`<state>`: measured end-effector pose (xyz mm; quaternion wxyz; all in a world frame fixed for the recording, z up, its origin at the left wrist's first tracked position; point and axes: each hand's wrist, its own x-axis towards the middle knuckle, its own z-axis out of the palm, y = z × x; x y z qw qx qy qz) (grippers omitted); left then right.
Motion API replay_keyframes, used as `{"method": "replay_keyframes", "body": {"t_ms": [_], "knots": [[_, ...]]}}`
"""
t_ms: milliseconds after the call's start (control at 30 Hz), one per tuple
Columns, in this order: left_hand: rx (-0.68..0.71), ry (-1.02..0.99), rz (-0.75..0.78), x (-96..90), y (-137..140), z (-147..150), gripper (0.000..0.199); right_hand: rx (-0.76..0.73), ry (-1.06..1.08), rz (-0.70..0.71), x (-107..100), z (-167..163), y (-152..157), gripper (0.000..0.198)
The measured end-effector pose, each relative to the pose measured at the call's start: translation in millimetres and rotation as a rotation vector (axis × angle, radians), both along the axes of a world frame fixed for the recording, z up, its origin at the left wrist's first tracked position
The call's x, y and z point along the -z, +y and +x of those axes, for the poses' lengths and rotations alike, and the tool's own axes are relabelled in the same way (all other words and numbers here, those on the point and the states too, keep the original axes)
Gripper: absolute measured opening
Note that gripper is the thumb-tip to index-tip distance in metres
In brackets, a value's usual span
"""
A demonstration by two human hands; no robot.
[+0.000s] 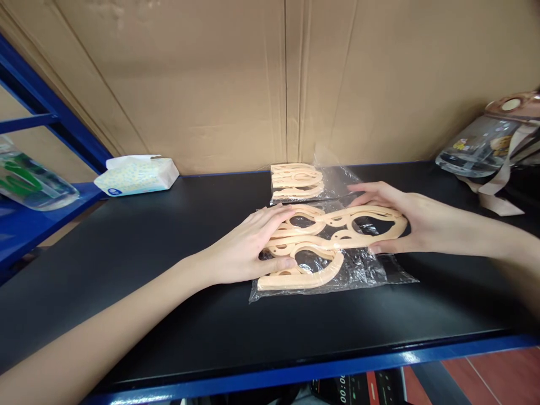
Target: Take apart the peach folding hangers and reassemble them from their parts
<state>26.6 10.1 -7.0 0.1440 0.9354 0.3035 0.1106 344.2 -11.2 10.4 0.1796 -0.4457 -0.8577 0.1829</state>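
Observation:
Several beige folding hangers [301, 279] lie side by side on a clear plastic bag [371, 270], partly in it as far as I can make out. My left hand [253, 242] rests over their left ends, fingers stretched out flat and thumb apart. At the right, my right hand [396, 216] grips the rounded end of one folding hanger [371, 242], thumb at the near side and fingers at the far side. That hanger reaches left to the others. Just behind, a second clear bag holds more beige folding hangers [295, 183].
Everything lies on a black tabletop [202, 332] with a blue edge, against a cardboard wall [189, 84]. A tissue pack [139, 174] sits at the back left, near a clear bottle [34, 177] on a blue shelf. A strapped clear water bottle [476, 143] stands at the back right.

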Motion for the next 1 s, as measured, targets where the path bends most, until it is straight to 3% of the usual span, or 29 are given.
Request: {"method": "replay_keyframes", "body": {"t_ms": [267,500,767,1000], "knots": [[0.02,-0.003,0.007,-0.1,1,1,0.078,-0.068,0.239,-0.121,24,-32,-1,0.09],[0.016,0.027,-0.006,-0.1,1,0,0.075,-0.064,0.02,-0.075,13,-6,9,0.09],[0.009,-0.052,0.01,4.5,0,2,0.059,-0.006,0.073,-0.031,18,-28,1,0.081],[-0.038,-0.041,-0.015,7.0,2,2,0.062,-0.032,0.181,-0.138,17,-23,2,0.07]]}}
